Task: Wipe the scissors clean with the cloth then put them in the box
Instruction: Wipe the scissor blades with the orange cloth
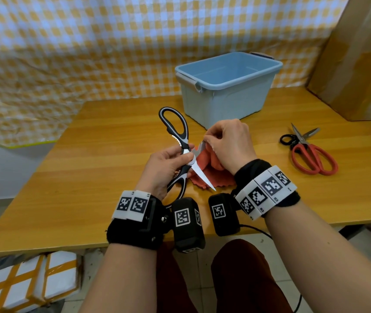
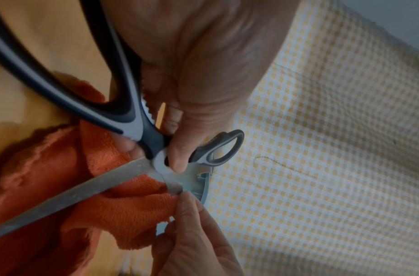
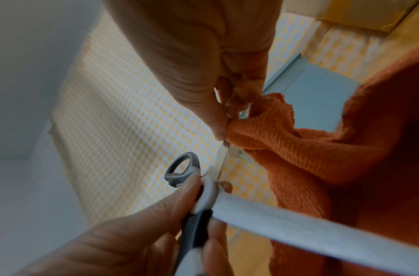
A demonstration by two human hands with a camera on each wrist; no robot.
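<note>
Over the wooden table's [image 1: 101, 154] middle, the left hand [image 1: 164, 166] grips the opened black-and-grey kitchen scissors [image 1: 202, 178] at the pivot. The right hand [image 1: 231, 143] pinches the orange terry cloth [image 1: 204, 160] onto one blade. Only the head view shows red-handled scissors [image 1: 305, 145] near the right edge.

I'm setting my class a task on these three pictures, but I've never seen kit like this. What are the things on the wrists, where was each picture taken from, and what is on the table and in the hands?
There is no machine here: a person works with bare hands. Each wrist wears a marker band and a small black camera. The wide picture comes from a camera on the head. The two close ones look along each hand.

The left hand grips black-and-grey kitchen scissors near the pivot, with the blades open. The right hand pinches an orange cloth around one blade.

On the wooden table stands an open blue box, and red-handled scissors lie to the right.
</note>
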